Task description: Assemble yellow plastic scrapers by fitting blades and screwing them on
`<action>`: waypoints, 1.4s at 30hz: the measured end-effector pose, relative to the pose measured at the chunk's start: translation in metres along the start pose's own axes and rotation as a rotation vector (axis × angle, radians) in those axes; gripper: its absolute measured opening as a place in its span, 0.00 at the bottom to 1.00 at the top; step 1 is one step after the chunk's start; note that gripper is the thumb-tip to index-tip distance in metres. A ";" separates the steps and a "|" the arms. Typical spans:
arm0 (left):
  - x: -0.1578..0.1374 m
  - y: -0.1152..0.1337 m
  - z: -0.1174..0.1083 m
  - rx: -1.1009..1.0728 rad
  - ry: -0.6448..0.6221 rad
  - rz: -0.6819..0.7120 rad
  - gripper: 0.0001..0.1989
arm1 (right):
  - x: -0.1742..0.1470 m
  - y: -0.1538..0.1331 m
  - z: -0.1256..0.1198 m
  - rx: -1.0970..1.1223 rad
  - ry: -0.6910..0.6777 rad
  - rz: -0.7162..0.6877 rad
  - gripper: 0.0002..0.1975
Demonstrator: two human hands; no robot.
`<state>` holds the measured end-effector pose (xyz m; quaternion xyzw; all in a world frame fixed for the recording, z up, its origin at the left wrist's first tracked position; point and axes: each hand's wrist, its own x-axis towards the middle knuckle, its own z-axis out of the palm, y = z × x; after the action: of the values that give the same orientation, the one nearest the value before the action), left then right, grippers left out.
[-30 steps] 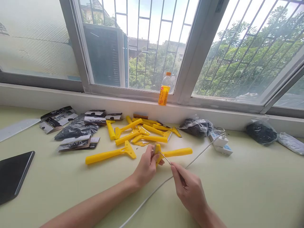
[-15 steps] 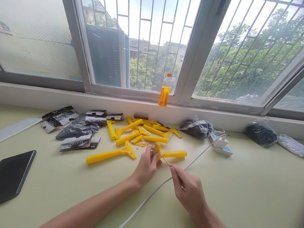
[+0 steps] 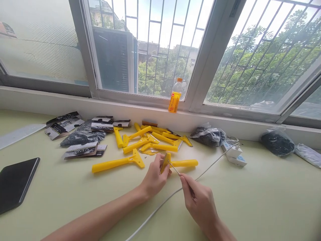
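My left hand [image 3: 155,174] is closed around the head of a yellow scraper [image 3: 184,163], whose handle points right. In my right hand [image 3: 199,197] is a screwdriver [image 3: 175,168]; its thin metal shaft reaches the scraper's head, while its grip is hidden in my fingers. To the left, a second yellow scraper piece [image 3: 117,164] lies flat on the table. Close to my left fingers rests a tiny metal screw [image 3: 145,157]. Behind my hands, several more yellow scrapers [image 3: 160,146] lie in a loose pile.
A white cable [image 3: 160,206] crosses the table to a power strip [image 3: 234,154]. Black-filled plastic bags [image 3: 208,135] and cardboard packaging [image 3: 80,149] lie along the back. A black phone-like slab [image 3: 18,184] is at left. An orange-capped bottle [image 3: 175,98] stands on the sill.
The whole view has shifted slightly. Both hands keep their hold, with the screwdriver tip still at the scraper's head; the head is tilted a little differently.
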<state>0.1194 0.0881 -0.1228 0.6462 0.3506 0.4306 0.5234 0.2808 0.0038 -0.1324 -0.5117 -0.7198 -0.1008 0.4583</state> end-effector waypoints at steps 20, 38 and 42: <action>0.000 -0.004 0.000 0.045 0.003 -0.006 0.16 | 0.001 -0.001 0.000 -0.022 0.004 0.002 0.10; 0.001 -0.003 -0.001 0.120 0.061 -0.002 0.14 | 0.002 -0.022 -0.011 0.174 -0.273 0.519 0.14; 0.003 -0.008 -0.001 0.148 0.085 0.041 0.13 | -0.001 -0.016 -0.009 -0.091 -0.128 0.256 0.14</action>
<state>0.1194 0.0924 -0.1298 0.6713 0.3902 0.4412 0.4500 0.2729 -0.0096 -0.1227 -0.6246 -0.6712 -0.0412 0.3970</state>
